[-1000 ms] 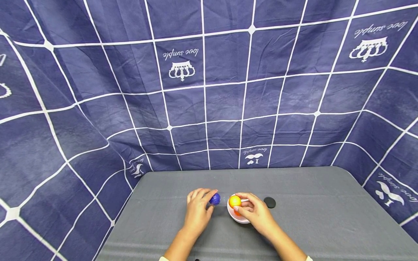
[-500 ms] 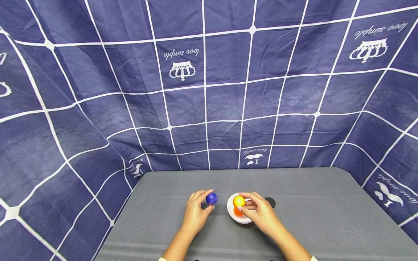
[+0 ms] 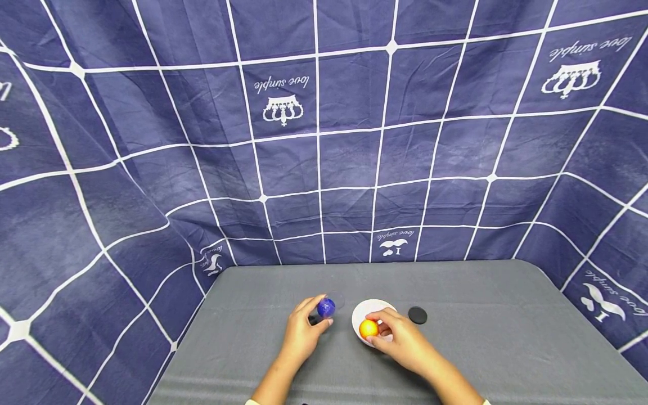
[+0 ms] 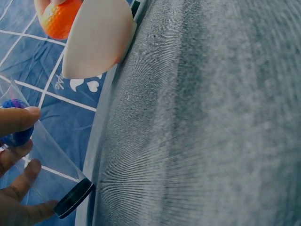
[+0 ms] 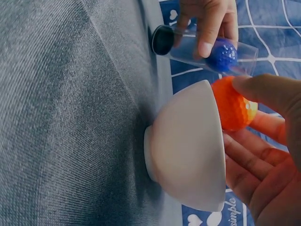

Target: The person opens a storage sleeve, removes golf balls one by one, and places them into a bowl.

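My left hand [image 3: 302, 332] grips a clear plastic tube [image 5: 188, 52] with a black end [image 5: 162, 40] down by the table. A shiny blue golf ball [image 3: 326, 307] shows through the tube wall near its upper part, level with my thumb and index finger. In my right hand [image 3: 405, 340] an orange golf ball [image 5: 233, 104] is pinched between thumb and fingers. It is right at the mouth of a white bowl [image 5: 188, 146], partly behind the rim in the right wrist view. The bowl stands upright on the table; its inside is mostly hidden by that hand.
A flat black disc [image 3: 417, 315] lies on the grey cloth-covered table [image 3: 486, 337], right of the bowl. Blue cloth [image 3: 349, 157] with white lines hangs behind the table and along both sides.
The tube has gone from leaning towards the bowl to standing more upright, and my left hand has shifted slightly left. My right hand has lowered the orange golf ball towards the bowl.
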`<state>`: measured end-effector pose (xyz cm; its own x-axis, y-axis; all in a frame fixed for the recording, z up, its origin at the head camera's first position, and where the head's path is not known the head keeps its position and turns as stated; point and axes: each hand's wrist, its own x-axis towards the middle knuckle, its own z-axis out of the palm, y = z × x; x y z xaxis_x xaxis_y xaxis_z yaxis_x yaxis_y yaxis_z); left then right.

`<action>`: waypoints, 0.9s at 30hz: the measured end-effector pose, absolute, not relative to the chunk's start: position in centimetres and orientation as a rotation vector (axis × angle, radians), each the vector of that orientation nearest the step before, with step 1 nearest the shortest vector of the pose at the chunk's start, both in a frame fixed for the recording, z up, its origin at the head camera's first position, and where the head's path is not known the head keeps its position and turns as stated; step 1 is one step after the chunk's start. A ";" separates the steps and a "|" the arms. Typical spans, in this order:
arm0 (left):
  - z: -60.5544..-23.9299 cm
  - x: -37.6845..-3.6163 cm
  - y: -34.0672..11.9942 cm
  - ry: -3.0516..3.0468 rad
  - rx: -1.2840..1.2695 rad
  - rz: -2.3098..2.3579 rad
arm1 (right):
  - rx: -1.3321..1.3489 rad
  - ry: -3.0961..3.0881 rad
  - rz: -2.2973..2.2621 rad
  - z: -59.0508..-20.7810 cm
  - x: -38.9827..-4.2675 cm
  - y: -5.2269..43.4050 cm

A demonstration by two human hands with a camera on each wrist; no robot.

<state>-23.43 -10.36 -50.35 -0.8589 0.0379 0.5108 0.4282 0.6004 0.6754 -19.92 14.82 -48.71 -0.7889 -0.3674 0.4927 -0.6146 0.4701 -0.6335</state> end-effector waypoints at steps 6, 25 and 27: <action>-50.4 -23.5 -10.4 -2.370 -0.347 -1.232 | 0.870 -2.460 1.165 -48.9 -20.0 14.9; -50.3 -23.8 -10.9 -2.392 -0.275 -1.343 | 0.845 -2.544 1.035 -49.1 -20.5 14.9; -50.4 -23.8 -10.9 -2.390 -0.272 -1.347 | 0.865 -2.528 0.998 -49.1 -20.6 14.9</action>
<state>-23.84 -10.94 -50.38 -0.9081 -0.0184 0.4183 0.3483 0.5215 0.7789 -20.56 14.86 -49.07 -0.7783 -0.4270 0.4604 -0.6263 0.5801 -0.5208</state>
